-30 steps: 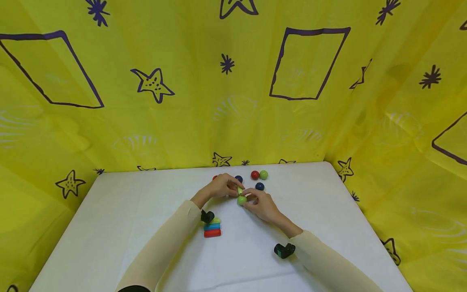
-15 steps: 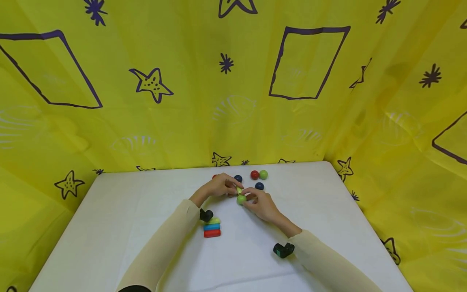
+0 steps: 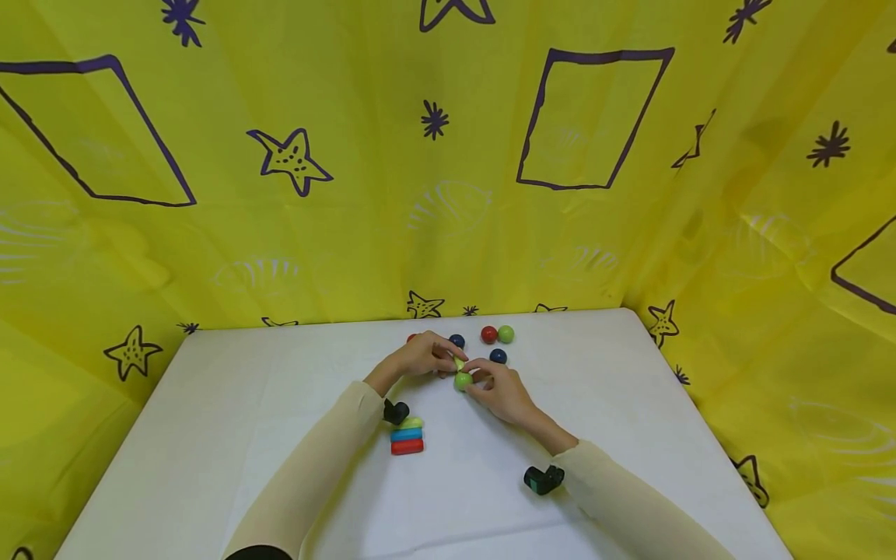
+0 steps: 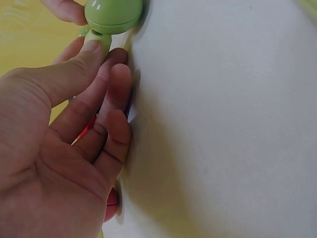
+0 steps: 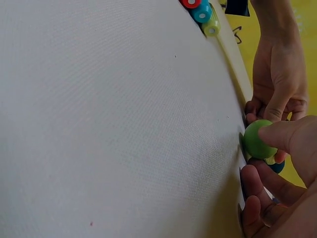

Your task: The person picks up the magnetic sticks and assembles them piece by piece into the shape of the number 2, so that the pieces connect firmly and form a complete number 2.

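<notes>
My left hand point(image 3: 424, 354) pinches a short yellow-green stick point(image 4: 102, 40) between thumb and fingers, its lower fingers loosely bent by the table. One end of the stick meets a green ball point(image 3: 463, 382), and a small dark hole shows at that end in the left wrist view. The right hand point(image 3: 505, 395) holds this ball with its thumb point(image 5: 285, 136) pressed on one side; its index finger reaches over to the stick. The ball sits right at the white tabletop. Fingers partly cover the stick in the head view.
Beyond the hands lie a red ball point(image 3: 489, 334), a second green ball point(image 3: 506, 334) and two dark blue balls point(image 3: 498, 356). Another red ball point(image 4: 112, 204) is partly behind the left hand. Red, blue and yellow-green sticks point(image 3: 407, 435) lie side by side near the left wrist. Yellow curtains surround the table.
Almost nothing differs: both hands stay at the stick and green ball, which shift only slightly in the head view.
</notes>
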